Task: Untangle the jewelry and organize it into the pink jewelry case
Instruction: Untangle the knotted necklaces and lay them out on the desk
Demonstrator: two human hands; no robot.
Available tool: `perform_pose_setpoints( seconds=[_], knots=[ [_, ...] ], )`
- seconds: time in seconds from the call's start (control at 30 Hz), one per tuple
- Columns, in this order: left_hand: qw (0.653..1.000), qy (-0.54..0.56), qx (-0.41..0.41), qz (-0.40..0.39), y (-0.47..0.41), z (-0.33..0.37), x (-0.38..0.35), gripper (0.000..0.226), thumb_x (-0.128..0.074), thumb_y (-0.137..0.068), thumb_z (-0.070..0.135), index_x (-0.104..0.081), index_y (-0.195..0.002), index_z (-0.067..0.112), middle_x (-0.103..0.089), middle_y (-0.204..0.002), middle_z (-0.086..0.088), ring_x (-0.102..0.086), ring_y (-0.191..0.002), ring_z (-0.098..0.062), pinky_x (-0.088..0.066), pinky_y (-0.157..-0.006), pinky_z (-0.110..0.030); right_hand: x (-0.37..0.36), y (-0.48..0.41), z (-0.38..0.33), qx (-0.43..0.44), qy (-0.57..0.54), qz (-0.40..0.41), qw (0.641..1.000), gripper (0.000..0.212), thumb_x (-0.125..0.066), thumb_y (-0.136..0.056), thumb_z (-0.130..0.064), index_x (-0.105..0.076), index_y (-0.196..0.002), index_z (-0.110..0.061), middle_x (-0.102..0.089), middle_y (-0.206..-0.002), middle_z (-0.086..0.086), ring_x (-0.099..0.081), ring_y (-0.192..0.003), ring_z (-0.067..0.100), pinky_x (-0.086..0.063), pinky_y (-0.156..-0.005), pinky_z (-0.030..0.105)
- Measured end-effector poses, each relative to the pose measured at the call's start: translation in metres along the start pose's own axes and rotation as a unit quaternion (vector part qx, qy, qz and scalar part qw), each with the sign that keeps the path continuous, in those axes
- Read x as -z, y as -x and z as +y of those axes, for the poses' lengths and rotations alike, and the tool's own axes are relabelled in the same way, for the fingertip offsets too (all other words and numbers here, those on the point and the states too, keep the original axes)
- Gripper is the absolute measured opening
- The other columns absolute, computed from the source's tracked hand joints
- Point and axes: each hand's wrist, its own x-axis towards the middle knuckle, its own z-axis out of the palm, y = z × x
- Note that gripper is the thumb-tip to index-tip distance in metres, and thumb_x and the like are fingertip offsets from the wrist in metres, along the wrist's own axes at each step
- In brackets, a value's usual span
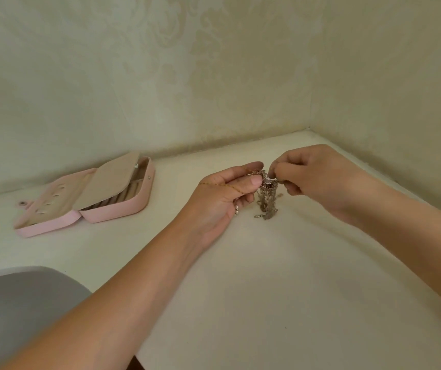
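Both hands' fingers [256,181] pinch the knotted chains [267,194], untangling barely begun, while the open pink jewelry case [112,209] waits.

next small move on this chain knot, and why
Probably ease the strand pinched by the right hand away from the tangled clump of silver and gold chains, with the grip of the left hand as anchor. Both hands pinch the clump's top, its ends hang loose, and a thin gold chain trails over the left hand.
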Motion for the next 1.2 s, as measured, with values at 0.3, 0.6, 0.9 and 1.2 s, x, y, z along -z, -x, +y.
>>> perform_pose_setpoints(
  seconds=[0.3, 0.6, 0.9, 1.2],
  knots=[
    [0.998, -0.043, -0.033, -0.008, -0.003, 0.001, 0.000, 0.036, -0.065, -0.074, -0.012, -0.069, -0.098, 0.015, -0.069, -0.085, -0.001, -0.059, -0.082, -0.015, -0.045, -0.076, -0.023, -0.009, 0.001, -0.003, -0.108, -0.371, -0.103, 0.916, 0.027, -0.043, -0.089, 0.003, -0.056, -0.067, -0.006, -0.051, -0.062, 0.000, -0.042, -0.053, 0.008, -0.037, -0.048, 0.018],
    [0.997, -0.017, -0.052, -0.051, -0.002, 0.005, 0.005, 0.052, -0.071, -0.069, 0.014, -0.062, -0.119, 0.017, -0.065, -0.106, -0.010, -0.061, -0.092, -0.010, -0.040, -0.076, -0.018, -0.004, 0.000, -0.004, -0.111, -0.457, -0.096, 0.877, 0.023, -0.040, -0.086, 0.002, -0.052, -0.068, -0.007, -0.052, -0.063, 0.000, -0.039, -0.047, 0.007, -0.026, -0.038, 0.014],
    [0.994, -0.013, -0.058, -0.096, -0.003, 0.001, 0.005, 0.060, -0.067, -0.071, 0.005, -0.054, -0.129, 0.016, -0.065, -0.095, -0.004, -0.066, -0.093, -0.012, -0.043, -0.094, -0.023, 0.006, 0.001, -0.001, -0.095, -0.339, -0.185, 0.918, 0.008, -0.055, -0.071, -0.017, -0.049, -0.068, -0.013, -0.039, -0.059, -0.004, -0.022, -0.040, 0.005, -0.015, -0.040, 0.018],
    [0.983, -0.132, -0.077, -0.099, 0.001, -0.001, 0.000, 0.102, -0.079, -0.069, 0.013, -0.021, -0.150, 0.031, -0.063, -0.083, 0.010, -0.061, -0.094, -0.007, -0.045, -0.100, -0.025, 0.015, 0.000, -0.003, -0.015, -0.124, -0.109, 0.986, 0.013, -0.061, -0.090, -0.015, -0.063, -0.080, -0.006, -0.048, -0.059, -0.002, -0.032, -0.044, 0.007, -0.029, -0.041, 0.015]
  ],
)
